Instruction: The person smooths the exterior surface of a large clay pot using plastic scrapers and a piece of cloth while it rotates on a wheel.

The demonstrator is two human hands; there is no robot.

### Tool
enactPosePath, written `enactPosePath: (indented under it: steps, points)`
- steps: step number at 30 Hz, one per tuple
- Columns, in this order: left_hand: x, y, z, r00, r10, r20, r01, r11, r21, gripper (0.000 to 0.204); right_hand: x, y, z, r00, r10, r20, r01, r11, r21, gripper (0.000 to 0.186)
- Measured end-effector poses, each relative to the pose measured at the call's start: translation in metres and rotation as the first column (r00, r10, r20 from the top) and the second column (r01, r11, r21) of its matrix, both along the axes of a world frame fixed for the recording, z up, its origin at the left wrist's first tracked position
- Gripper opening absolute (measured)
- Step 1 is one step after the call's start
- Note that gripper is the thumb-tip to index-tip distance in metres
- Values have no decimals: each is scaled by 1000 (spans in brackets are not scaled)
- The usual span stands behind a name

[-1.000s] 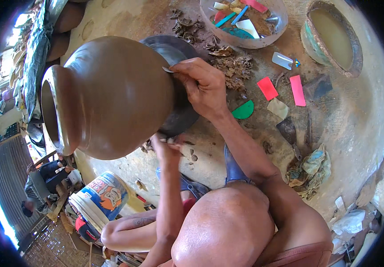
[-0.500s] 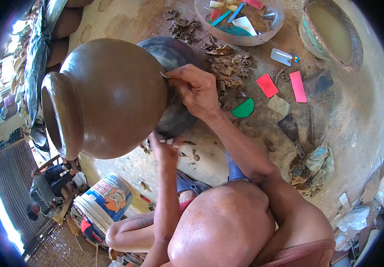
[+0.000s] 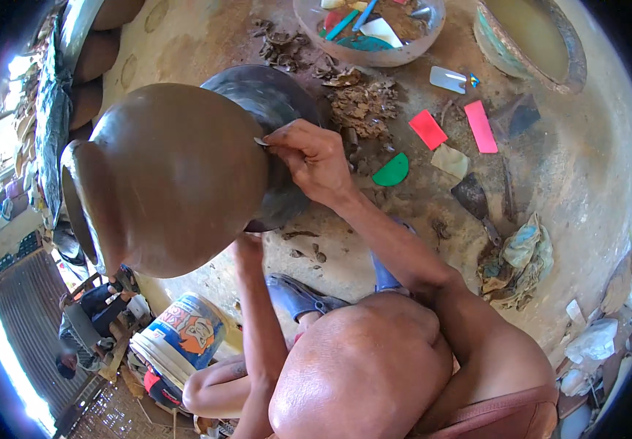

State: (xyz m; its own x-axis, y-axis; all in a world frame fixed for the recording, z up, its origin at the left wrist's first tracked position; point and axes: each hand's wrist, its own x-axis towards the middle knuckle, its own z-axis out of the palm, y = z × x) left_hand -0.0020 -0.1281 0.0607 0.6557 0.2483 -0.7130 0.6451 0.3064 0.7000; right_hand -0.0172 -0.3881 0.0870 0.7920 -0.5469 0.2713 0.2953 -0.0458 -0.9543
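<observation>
A large, smooth brown clay pot (image 3: 177, 172) with a flared rim stands beside a dark round wheel (image 3: 257, 91), covering part of it. My right hand (image 3: 316, 157) is closed in a pinch on a small, thin, pale scraper (image 3: 261, 141), whose edge is at the pot's lower wall. Low at the near side of the pot and wheel is my left hand (image 3: 249, 245). Its fingers are hidden behind the pot and wheel, so I cannot tell their shape.
Clay scraps (image 3: 363, 110) lie beyond the wheel. A clear bowl of tools (image 3: 374, 55) and a water basin (image 3: 572, 69) stand at the far right. Green (image 3: 391, 170), red (image 3: 428, 129) and pink (image 3: 481, 126) flat pieces lie nearby. A bucket (image 3: 184, 336) stands near left; another person (image 3: 82, 333) sits beyond.
The pot sits slightly lower and further left in view. My left hand, blurred before near the wheel's edge, has moved left and its fingers have gone out of sight. My right hand keeps the scraper.
</observation>
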Motion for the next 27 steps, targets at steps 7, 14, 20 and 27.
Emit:
enactPosePath:
  steps: [7,14,20,27]
  points:
    - [-79,-51,-18,983,-169,71,180,961,-209,63,-7,4,-3,1000,-22,-16,23,999,35,32]
    - [2,12,-13,990,-118,83,123,990,-64,65,-4,2,-5,1000,-20,-24,20,1000,-5,41]
    - [-72,-62,-19,999,-14,-29,15,1000,26,77,6,19,-11,1000,-22,15,22,999,48,43]
    - [-5,-13,-5,994,-86,63,97,971,-218,49,0,12,-25,999,3,-46,-2,1000,23,39]
